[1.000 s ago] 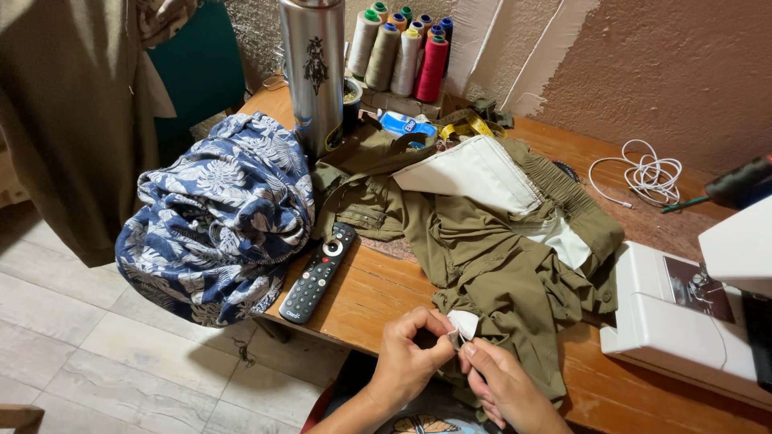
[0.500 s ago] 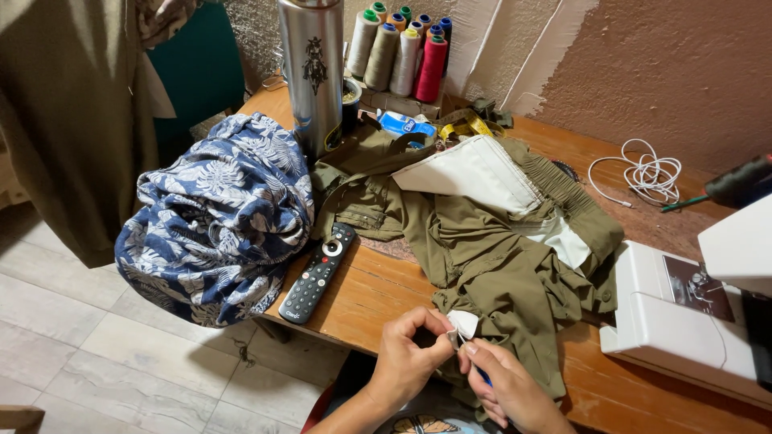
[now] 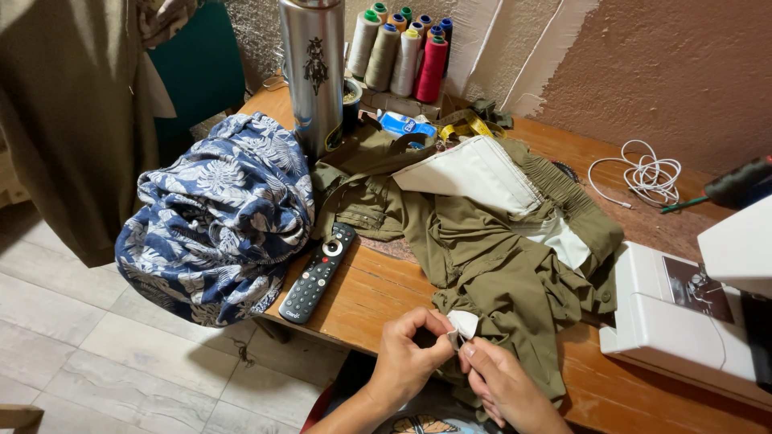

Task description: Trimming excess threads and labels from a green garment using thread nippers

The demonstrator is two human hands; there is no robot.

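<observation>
Left hand (image 3: 410, 354) and right hand (image 3: 503, 386) pinching small white fabric piece (image 3: 464, 325), olive trousers (image 3: 490, 233) just beyond, remote control (image 3: 318, 273) left of them

The white sewing machine (image 3: 683, 313) runs off the frame at 3 o'clock. What the fingers (image 3: 441, 333) pinch, perhaps a small white cloth tag (image 3: 464, 325), is mostly hidden.

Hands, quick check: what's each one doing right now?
Left hand: pinched shut on the white fabric tab at the olive garment's edge.
Right hand: fingertips pinching the same tab from below.
</observation>
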